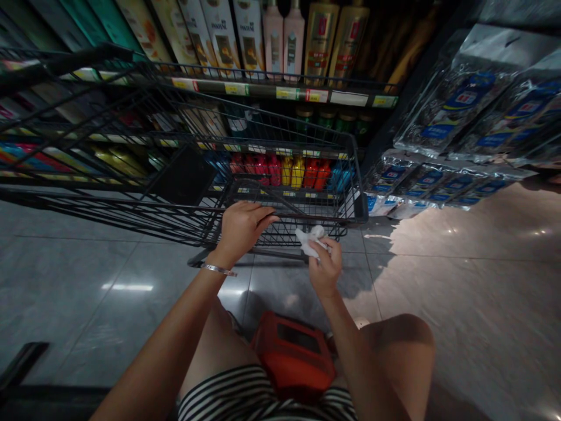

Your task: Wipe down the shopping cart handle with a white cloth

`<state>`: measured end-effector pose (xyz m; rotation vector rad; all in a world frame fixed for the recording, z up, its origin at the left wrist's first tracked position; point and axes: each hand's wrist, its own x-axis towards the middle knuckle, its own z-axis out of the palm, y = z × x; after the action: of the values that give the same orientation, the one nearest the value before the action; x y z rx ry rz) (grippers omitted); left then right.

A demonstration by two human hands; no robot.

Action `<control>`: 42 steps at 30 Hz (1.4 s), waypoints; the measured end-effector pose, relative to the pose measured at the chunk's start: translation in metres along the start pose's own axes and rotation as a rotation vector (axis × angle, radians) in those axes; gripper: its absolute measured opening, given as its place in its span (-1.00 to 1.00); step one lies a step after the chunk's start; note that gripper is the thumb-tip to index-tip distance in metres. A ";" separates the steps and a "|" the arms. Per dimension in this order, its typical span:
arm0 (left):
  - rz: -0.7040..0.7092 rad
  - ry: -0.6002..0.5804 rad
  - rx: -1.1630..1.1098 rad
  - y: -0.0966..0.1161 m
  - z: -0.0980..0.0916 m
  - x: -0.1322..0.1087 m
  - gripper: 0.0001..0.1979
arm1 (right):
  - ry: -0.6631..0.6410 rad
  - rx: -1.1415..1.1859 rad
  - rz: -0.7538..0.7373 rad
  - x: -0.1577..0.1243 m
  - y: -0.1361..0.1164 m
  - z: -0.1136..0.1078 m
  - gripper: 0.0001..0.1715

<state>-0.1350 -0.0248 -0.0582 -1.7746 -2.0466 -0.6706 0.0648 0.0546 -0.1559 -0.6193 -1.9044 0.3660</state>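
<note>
Beyond the cart, long stocked shelves of bottles. Before them, side-on, a black wire shopping cart. Close to the person, between the legs, a red-orange container, dark panel on top. Left hand laid over the cart's near rail, fingers bent; cannot tell if gripping. Right hand pinches a crumpled white cloth just beside that rail; contact unclear. Silver bracelet, left wrist.
</note>
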 end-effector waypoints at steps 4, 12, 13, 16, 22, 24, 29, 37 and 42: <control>0.006 0.026 0.015 0.001 0.000 -0.001 -0.64 | 0.083 0.025 -0.061 0.032 -0.021 0.010 -0.61; -0.010 0.005 0.005 0.003 0.001 0.000 -0.61 | -0.039 -0.004 -0.013 0.020 -0.011 0.037 -0.62; -0.015 -0.001 0.005 0.003 0.000 0.000 -0.61 | -0.051 -0.009 0.000 0.014 -0.008 0.038 -0.62; -0.021 -0.006 0.018 0.003 0.000 0.000 -0.61 | -0.136 -0.048 0.029 -0.003 0.003 0.042 -0.59; -0.021 0.008 0.014 0.003 0.001 0.000 -0.61 | -0.205 -0.058 0.049 -0.028 0.025 0.049 -0.57; -0.020 0.008 0.015 0.003 0.002 0.001 -0.62 | -0.240 -0.001 0.130 -0.030 0.028 0.047 -0.56; -0.009 0.046 0.003 0.005 0.003 0.001 -0.64 | -0.186 0.270 0.705 -0.036 0.035 0.029 -0.61; -0.031 0.017 0.001 0.005 0.003 0.001 -0.62 | 0.176 0.718 1.341 -0.035 0.017 0.041 -0.86; -0.043 0.005 -0.007 0.006 0.002 0.001 -0.62 | 0.294 0.924 1.580 -0.015 0.008 0.067 -0.84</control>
<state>-0.1291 -0.0216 -0.0586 -1.7353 -2.0873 -0.6955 0.0101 0.0545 -0.1979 -1.2765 -0.4361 1.8446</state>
